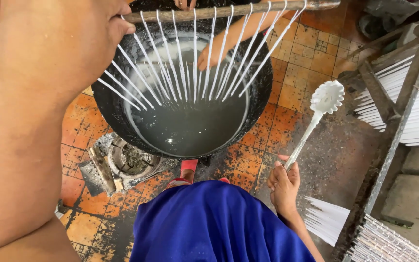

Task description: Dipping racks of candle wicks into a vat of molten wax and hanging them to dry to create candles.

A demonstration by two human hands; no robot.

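My left hand [81, 34] grips the left end of a wooden rod [229, 10] held level over a large black pan [104, 109]. Many thin white wax-coated strands [170, 73] hang from the rod, fanned out just above the pale liquid wax [190, 126] in the pan. My right hand [284, 187] is lower right, shut on the handle of a white wax-crusted slotted ladle [327, 97] that points up and away, clear of the pan. Another person's arm and hand [219, 46] reach in under the rod among the strands; fingers [185, 4] show at the top edge.
A blue garment [214, 223] fills the bottom centre. A small round burner [129, 160] sits by the pan's near-left side on the orange tiled floor [306, 53]. Wooden racks of white candles [413, 97] stand at right, with more below [389, 242] and a white bundle [323, 218].
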